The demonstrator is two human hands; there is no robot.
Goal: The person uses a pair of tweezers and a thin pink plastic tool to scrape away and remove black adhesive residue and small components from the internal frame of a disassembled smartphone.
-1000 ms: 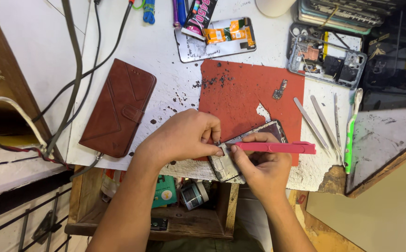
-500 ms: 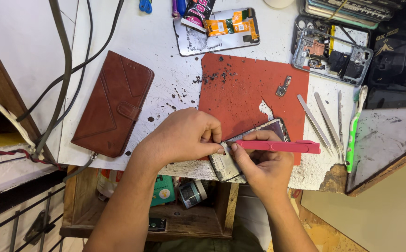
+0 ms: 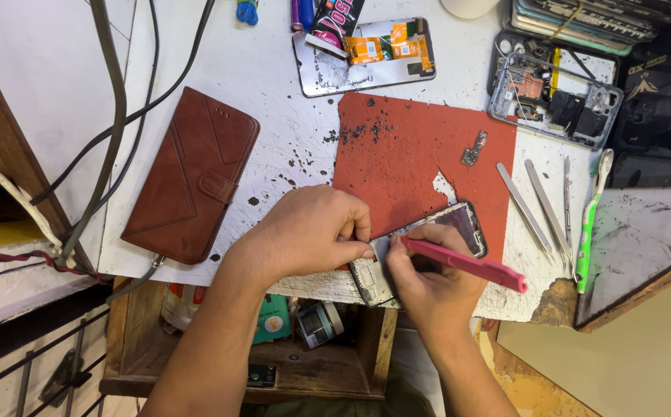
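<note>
Gripping things, both hands — left the phone frame, right a pink pry tool (red mat beneath)

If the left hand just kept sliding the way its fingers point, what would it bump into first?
The left hand points right, fingertips on the opened phone. Going straight on, it would probably first meet the right hand gripping the pink tool, since that hand sits right beside it; depth is hard to judge.

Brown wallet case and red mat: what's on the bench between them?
In the head view, between the brown wallet case and the red mat lies only bare white bench top scattered with small dark specks.
</note>
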